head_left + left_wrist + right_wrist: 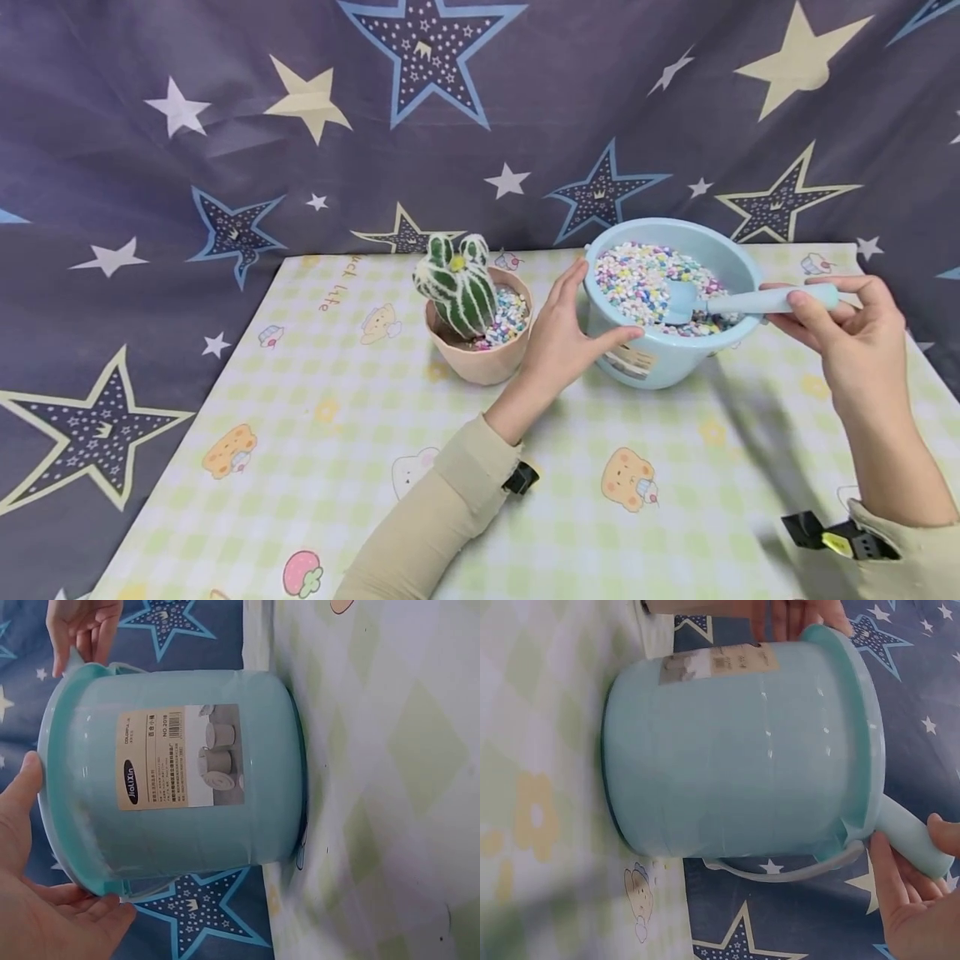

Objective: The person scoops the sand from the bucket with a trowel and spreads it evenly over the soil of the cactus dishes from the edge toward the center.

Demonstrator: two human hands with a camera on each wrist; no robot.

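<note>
A light blue bucket [652, 367] holds small multicoloured pellets [626, 283]. My left hand [558, 337] grips the bucket at its left side, thumb on the near rim and fingers around by the handle mount. In my right hand [862, 333] is the thick handle of a light blue toy shovel [776, 300], held between thumb and fingers over the right rim. The shovel's blade lies among the pellets. The left wrist view shows a printed label [180, 757] on the bucket's front.
Left of the bucket stands a pinkish pot [483, 362] with a green and white cactus [465, 292] and similar pellets. Both sit on a checked tablecloth [360, 467] with cartoon prints. Behind the table hangs a dark star-patterned cloth [525, 100]. The bucket's thin handle [795, 874] hangs down.
</note>
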